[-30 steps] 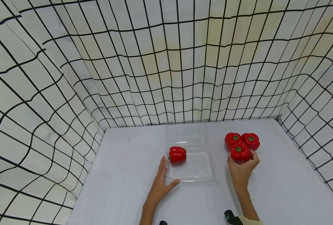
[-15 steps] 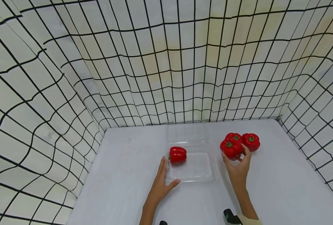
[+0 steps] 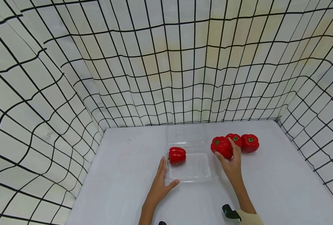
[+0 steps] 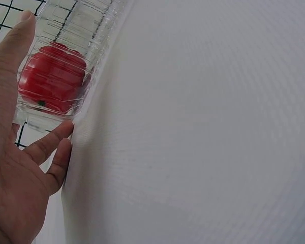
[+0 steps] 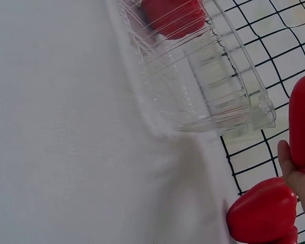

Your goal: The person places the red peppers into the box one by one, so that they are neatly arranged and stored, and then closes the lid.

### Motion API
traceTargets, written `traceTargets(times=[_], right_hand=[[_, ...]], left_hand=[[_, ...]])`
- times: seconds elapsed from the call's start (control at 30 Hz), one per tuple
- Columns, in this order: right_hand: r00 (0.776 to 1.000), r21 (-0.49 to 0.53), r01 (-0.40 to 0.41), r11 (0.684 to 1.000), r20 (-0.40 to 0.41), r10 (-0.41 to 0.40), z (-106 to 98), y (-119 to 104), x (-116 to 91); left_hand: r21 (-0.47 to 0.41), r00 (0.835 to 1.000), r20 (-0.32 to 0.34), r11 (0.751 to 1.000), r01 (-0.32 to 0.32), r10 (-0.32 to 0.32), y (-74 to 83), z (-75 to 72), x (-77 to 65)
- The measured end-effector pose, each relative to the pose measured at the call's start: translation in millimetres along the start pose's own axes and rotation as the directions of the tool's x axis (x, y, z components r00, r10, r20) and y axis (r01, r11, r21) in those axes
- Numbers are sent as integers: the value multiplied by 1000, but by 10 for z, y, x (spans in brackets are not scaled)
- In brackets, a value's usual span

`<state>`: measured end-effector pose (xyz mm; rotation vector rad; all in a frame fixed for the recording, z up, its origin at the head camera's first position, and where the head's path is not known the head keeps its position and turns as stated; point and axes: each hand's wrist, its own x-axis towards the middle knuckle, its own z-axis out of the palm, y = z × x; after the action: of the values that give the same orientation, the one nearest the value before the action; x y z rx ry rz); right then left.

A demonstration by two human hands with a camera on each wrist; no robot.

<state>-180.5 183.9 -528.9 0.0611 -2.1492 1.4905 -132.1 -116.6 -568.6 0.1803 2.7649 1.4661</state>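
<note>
A clear plastic clamshell box (image 3: 196,167) lies with its lid folded back on the white table. One red bell pepper (image 3: 177,155) rests on its side in the box's left part. My left hand (image 3: 158,187) touches the box's left side and near corner, fingers straight, thumb spread along the near edge. With my right hand (image 3: 231,164) I grip a second red bell pepper (image 3: 221,147), lifted off the table just right of the box. In the right wrist view this held pepper (image 5: 304,122) is partly cut off by the frame edge.
Two more red bell peppers, one partly covered (image 3: 235,139) and one beside it (image 3: 250,143), sit on the table at the right. Black netting (image 3: 183,78) over pale sheeting rises behind and along both sides of the table (image 3: 121,168).
My right hand has lifted a pepper from the front of the group and carried it left towards the box. The left hand stays in place.
</note>
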Motion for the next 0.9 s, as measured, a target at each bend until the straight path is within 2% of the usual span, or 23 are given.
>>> traceTargets(times=[0.07, 0.23, 0.4, 0.57, 0.77, 0.9], right_hand=[[999, 18, -17, 1000, 29, 16, 16, 3, 20], [989, 91, -121, 988, 93, 113, 72, -16, 67], [973, -1, -171, 985, 154, 169, 122, -19, 113], [963, -51, -133, 990, 231, 141, 185, -58, 159], [960, -111, -66, 992, 262, 94, 281, -71, 167], [953, -196, -1, 981, 298, 61, 342, -45, 140]], left_hand=[[1, 1000, 1, 1000, -2, 2, -3, 0, -4], [-2, 1000, -7, 1000, -4, 4, -22, -3, -8], [-8, 1000, -10, 1000, -8, 8, -31, 5, -3], [-9, 1000, -6, 1000, -1, 1, -14, -3, 8], [-10, 1000, -4, 1000, 10, -10, -13, -1, 12], [-11, 1000, -6, 1000, 6, -6, -19, 10, 9]])
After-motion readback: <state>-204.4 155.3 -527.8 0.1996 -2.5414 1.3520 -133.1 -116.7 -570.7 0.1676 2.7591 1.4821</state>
